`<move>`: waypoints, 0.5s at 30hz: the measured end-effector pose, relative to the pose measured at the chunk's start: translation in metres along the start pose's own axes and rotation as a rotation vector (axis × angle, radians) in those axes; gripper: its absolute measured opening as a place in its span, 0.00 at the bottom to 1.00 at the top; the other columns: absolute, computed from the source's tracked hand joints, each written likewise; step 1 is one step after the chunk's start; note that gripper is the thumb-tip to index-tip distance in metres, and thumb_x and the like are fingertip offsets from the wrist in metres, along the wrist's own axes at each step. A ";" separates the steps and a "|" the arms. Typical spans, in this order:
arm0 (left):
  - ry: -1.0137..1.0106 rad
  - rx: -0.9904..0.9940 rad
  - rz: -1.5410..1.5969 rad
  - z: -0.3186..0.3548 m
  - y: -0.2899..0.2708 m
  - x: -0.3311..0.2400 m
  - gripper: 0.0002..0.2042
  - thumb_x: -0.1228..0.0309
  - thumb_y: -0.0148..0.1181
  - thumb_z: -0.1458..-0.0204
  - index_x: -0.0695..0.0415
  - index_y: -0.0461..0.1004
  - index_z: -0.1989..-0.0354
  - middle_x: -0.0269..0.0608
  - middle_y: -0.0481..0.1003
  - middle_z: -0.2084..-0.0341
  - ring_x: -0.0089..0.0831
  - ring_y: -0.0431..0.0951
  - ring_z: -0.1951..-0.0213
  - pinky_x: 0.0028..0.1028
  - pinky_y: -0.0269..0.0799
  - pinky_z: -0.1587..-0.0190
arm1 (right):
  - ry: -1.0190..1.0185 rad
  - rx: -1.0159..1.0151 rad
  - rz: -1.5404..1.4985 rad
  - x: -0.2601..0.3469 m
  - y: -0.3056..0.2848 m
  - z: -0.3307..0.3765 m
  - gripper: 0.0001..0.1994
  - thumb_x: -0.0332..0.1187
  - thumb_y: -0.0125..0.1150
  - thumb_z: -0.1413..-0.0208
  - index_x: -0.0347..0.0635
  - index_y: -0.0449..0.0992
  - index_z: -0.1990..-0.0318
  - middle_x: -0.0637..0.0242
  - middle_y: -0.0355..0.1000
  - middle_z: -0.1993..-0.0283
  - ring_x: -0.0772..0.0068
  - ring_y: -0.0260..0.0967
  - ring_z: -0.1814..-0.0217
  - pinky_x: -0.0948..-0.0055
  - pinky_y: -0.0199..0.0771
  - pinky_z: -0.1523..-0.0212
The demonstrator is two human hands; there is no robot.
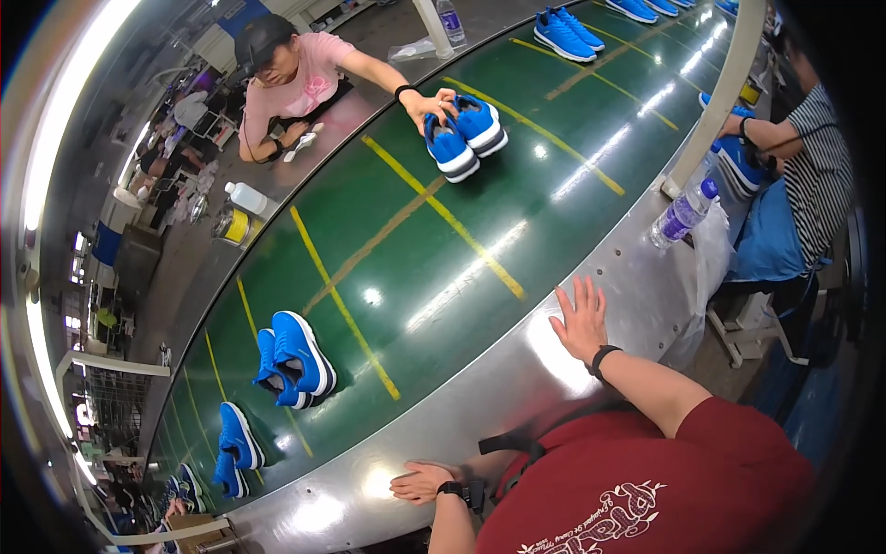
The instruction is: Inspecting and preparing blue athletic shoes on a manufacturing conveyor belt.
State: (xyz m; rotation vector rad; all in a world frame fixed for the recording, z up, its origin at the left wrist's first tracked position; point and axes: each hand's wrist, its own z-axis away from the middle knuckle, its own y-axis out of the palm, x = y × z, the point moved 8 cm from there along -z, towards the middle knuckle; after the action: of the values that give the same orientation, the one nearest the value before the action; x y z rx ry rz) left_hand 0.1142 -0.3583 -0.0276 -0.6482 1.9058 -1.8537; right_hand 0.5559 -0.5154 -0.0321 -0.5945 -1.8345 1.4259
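- Resting both hands flat on the steel rim (480, 406) of the green conveyor belt (443, 249), I hold nothing: left hand (420, 482) open, right hand (581, 323) spread, seemingly bracing.
- The nearest pair of blue sneakers (293, 360) lies left, well beyond reach.

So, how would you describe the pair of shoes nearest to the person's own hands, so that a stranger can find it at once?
Start at the long green conveyor belt with yellow lines. Opposite the left hand, which rests on the metal edge, lies a pair of blue shoes with white soles. Unlike the pair a co-worker's hand touches across the belt, nobody touches this one.
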 end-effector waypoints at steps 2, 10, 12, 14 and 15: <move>0.004 -0.012 -0.007 -0.004 0.005 0.001 0.32 0.48 0.30 0.39 0.61 0.51 0.35 0.46 0.53 0.35 0.40 0.49 0.33 0.44 0.48 0.38 | 0.000 -0.005 0.007 0.000 -0.001 -0.001 0.28 0.48 0.50 0.43 0.47 0.59 0.38 0.44 0.45 0.33 0.41 0.35 0.29 0.41 0.36 0.35; -0.003 -0.027 -0.040 -0.005 0.000 0.003 0.32 0.48 0.31 0.39 0.62 0.52 0.36 0.45 0.53 0.35 0.39 0.49 0.33 0.42 0.50 0.39 | 0.005 0.007 0.002 0.008 -0.004 0.002 0.28 0.47 0.51 0.43 0.47 0.59 0.38 0.45 0.44 0.32 0.41 0.35 0.29 0.41 0.36 0.35; 0.014 -0.066 -0.030 -0.010 -0.002 0.004 0.32 0.48 0.30 0.39 0.62 0.53 0.36 0.44 0.54 0.35 0.39 0.50 0.33 0.41 0.51 0.39 | -0.009 -0.014 -0.004 0.009 -0.006 0.001 0.28 0.45 0.52 0.44 0.46 0.59 0.38 0.43 0.45 0.33 0.40 0.36 0.29 0.42 0.37 0.35; 0.021 -0.088 -0.054 -0.008 -0.003 0.003 0.32 0.48 0.29 0.38 0.62 0.53 0.36 0.45 0.55 0.36 0.38 0.51 0.34 0.40 0.51 0.39 | -0.017 -0.031 -0.015 0.010 -0.007 0.003 0.28 0.44 0.52 0.45 0.44 0.59 0.39 0.42 0.45 0.33 0.40 0.37 0.30 0.42 0.37 0.35; 0.023 -0.055 -0.066 -0.005 -0.007 -0.003 0.32 0.47 0.29 0.38 0.62 0.52 0.36 0.45 0.55 0.36 0.39 0.51 0.34 0.40 0.51 0.39 | -0.025 -0.053 -0.005 0.010 -0.008 0.000 0.28 0.43 0.53 0.45 0.44 0.59 0.39 0.42 0.45 0.33 0.40 0.37 0.30 0.42 0.37 0.35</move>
State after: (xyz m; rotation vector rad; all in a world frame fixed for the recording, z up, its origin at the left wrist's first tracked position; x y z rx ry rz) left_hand 0.1140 -0.3525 -0.0201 -0.7180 1.9783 -1.8621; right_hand 0.5501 -0.5109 -0.0215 -0.6001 -1.8969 1.3913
